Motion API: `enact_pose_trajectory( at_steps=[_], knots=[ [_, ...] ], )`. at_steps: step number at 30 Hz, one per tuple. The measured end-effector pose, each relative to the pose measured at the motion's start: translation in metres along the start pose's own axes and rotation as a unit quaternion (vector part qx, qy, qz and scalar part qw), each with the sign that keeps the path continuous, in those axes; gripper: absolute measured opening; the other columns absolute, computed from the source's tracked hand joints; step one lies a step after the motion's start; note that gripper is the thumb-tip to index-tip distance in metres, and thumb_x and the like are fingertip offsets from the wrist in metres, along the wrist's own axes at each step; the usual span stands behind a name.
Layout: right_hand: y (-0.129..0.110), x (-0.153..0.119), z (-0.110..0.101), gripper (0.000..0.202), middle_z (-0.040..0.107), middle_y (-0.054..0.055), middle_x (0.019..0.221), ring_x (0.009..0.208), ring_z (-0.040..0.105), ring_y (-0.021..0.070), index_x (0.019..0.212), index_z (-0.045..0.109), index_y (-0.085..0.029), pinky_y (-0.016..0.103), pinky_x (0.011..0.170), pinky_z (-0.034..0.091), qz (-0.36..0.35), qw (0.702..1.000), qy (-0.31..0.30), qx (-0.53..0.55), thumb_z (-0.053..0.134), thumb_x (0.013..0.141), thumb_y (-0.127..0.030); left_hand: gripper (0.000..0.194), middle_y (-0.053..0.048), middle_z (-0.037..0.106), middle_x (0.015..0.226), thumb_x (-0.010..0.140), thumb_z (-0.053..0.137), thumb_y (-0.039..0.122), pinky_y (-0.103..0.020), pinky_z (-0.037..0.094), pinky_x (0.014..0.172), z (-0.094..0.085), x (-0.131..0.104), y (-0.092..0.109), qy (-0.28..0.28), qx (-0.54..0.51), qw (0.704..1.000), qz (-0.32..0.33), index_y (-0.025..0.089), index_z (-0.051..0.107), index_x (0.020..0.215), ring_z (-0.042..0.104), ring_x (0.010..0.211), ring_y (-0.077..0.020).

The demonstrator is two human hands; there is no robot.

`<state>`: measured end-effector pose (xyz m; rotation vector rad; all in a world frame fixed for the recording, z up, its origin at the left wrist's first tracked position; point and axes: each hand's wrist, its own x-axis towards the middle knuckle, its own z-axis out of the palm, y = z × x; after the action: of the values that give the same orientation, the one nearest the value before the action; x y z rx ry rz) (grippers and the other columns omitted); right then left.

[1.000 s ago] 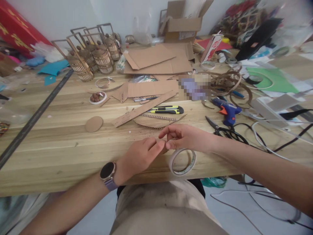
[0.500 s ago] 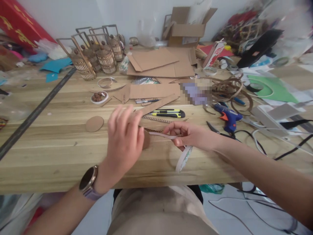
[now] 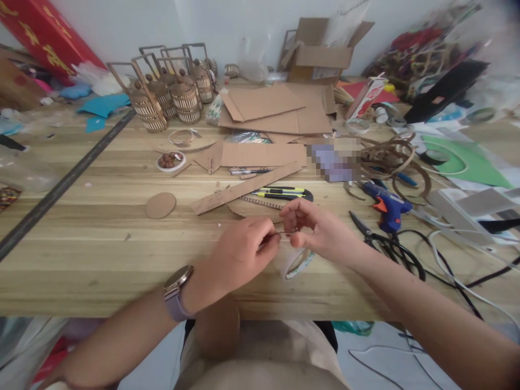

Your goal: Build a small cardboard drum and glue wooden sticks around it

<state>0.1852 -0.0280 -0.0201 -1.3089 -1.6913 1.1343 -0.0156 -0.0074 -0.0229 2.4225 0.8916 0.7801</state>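
My left hand (image 3: 247, 249), with a watch on its wrist, is closed on a thin strip of tape at the middle front of the table. Close beside it, my right hand (image 3: 312, 230) pinches the same strip, its fingers curled. The white tape roll (image 3: 299, 264) hangs just below my right hand. A brown cardboard piece (image 3: 219, 325) shows below my left forearm, at the table's front edge. Beyond my hands lie a yellow and black cutter (image 3: 284, 193) and a long cardboard strip (image 3: 247, 188). A cardboard disc (image 3: 161, 206) lies to the left.
Scissors (image 3: 390, 246) and a blue glue gun (image 3: 388, 206) with cables lie at right. Small bamboo lanterns (image 3: 187, 103) stand at the back left. Cardboard sheets (image 3: 276, 108) and an open box (image 3: 320, 57) are behind. A black bar (image 3: 69, 179) crosses the left side.
My left hand has moved right, from beside the tape to my right hand, and closed on the strip. The brown cardboard piece now shows lower, by the table's front edge. The view has shifted slightly.
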Motion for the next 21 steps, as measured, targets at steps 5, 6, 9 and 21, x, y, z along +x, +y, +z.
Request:
enact_pose_trajectory(
  at_steps=[5,6,9,21],
  knots=[
    [0.009,-0.001,0.009,0.062,0.066,0.01,0.098,0.092,0.061,0.0232,0.1,0.058,-0.02,0.037,0.082,0.049,-0.059,0.975,0.191,-0.097,0.041,0.085,-0.078,0.022,0.003,0.054,0.063,0.09,0.052,0.018,-0.026,0.032,0.055,0.008,0.002,-0.011,0.036,0.014,0.999,-0.034,0.02,0.047,0.069,0.049,0.057,-0.0123],
    [0.008,-0.004,0.014,0.051,0.066,0.008,0.093,0.088,0.061,0.0218,0.095,0.057,-0.021,0.035,0.079,0.049,-0.048,0.963,0.234,-0.128,0.041,0.091,-0.069,0.023,0.003,0.054,0.063,0.091,0.052,0.02,-0.026,0.031,0.056,0.011,0.003,-0.015,0.046,0.019,0.998,-0.046,0.02,0.047,0.069,0.048,0.058,-0.0125],
    [0.0,-0.019,0.036,0.023,0.062,0.003,0.074,0.07,0.058,0.0174,0.08,0.054,-0.023,0.03,0.066,0.046,-0.088,0.943,0.235,-0.219,0.048,0.097,-0.038,0.024,0.004,0.052,0.062,0.093,0.051,0.025,-0.026,0.03,0.056,0.02,0.006,-0.028,0.059,0.025,0.994,-0.085,0.02,0.047,0.07,0.047,0.058,-0.0126],
    [0.01,-0.009,0.053,0.033,0.06,0.002,0.066,0.055,0.052,0.0163,0.069,0.052,-0.022,0.028,0.052,0.032,0.087,0.921,0.073,-0.373,0.061,0.087,-0.047,0.023,0.004,0.054,0.063,0.093,0.052,0.024,-0.025,0.032,0.056,0.026,0.009,-0.045,0.023,-0.037,0.993,-0.108,0.019,0.052,0.071,0.048,0.058,-0.0118]
  ],
)
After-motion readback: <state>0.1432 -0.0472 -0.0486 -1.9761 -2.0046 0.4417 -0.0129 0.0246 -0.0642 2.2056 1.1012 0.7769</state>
